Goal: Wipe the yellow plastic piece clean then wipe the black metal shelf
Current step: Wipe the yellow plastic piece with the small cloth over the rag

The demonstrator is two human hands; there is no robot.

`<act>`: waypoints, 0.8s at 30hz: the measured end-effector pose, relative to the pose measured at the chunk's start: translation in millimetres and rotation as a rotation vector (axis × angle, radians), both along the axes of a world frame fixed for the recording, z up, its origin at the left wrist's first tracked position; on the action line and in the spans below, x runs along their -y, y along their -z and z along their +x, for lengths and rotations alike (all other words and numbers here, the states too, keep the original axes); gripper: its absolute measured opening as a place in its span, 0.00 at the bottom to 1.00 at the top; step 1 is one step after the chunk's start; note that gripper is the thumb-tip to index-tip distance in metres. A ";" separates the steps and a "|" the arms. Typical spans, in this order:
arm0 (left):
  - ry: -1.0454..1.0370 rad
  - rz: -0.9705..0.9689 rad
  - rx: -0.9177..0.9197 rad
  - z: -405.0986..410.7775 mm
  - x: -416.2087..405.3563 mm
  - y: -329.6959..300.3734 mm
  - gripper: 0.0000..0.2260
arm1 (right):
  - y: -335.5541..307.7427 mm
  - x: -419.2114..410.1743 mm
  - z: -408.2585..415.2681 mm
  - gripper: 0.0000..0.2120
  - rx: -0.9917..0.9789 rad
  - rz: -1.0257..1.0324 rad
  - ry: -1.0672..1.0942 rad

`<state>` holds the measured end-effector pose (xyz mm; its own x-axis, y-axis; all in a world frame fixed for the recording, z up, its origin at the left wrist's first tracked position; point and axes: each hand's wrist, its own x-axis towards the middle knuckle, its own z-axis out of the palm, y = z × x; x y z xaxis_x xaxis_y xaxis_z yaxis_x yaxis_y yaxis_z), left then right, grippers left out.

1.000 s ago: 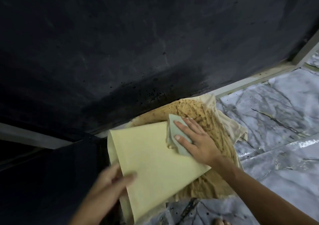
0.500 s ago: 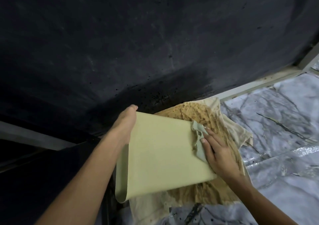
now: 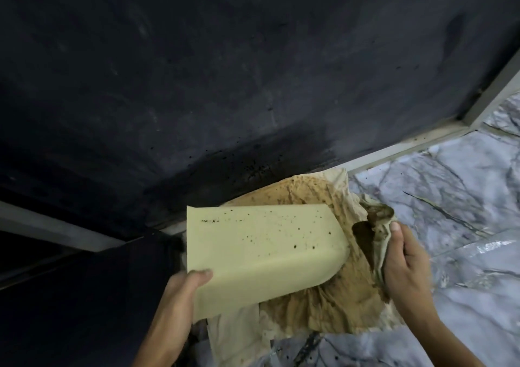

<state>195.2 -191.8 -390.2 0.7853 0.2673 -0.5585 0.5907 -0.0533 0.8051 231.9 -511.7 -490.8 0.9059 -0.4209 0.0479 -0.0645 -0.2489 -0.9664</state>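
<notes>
A pale yellow plastic piece [image 3: 259,251], bent along one long edge, is held tilted over the floor. Its upturned face carries dark specks and a short dark streak near the top left. My left hand [image 3: 180,290] grips its lower left corner, thumb on top. My right hand [image 3: 405,259] is just right of the piece and clutches a crumpled wiping cloth [image 3: 378,226], stained brown. The cloth does not touch the piece. The black metal shelf [image 3: 225,85] fills the upper view, with dark spots near its lower edge.
A large stained brown and cream rag [image 3: 332,304] lies on the grey marble floor [image 3: 461,198] under the plastic piece. A pale frame strip [image 3: 399,147] runs along the shelf's bottom edge. A dark surface [image 3: 70,296] sits at the lower left.
The plastic piece has been turned over, so a speckled face now shows. My left hand moved from its top corner to its lower left corner. My right hand drew the cloth off it.
</notes>
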 end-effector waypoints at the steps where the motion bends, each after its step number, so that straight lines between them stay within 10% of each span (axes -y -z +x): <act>1: -0.034 -0.009 -0.003 -4.7 -3.2 3.4 0.14 | -3.3 2.5 -2.8 0.20 0.002 -0.010 0.002; 15: -0.056 -0.051 0.034 -25.1 7.4 9.3 0.09 | -20.5 -7.7 -29.5 0.29 -0.076 0.113 0.014; 19: -0.018 -0.029 0.043 -24.7 10.1 10.6 0.15 | -54.4 -18.5 -23.3 0.14 0.030 0.109 -0.048; 24: 0.018 -0.019 0.040 -21.9 13.1 6.9 0.16 | -61.6 -84.1 -4.1 0.13 0.021 -0.183 -0.589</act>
<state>173.4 -205.0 -397.0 0.8118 0.2427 -0.5312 0.5570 -0.0485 0.8291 227.8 -427.6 -429.3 0.9817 0.1662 0.0924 0.1526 -0.3987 -0.9043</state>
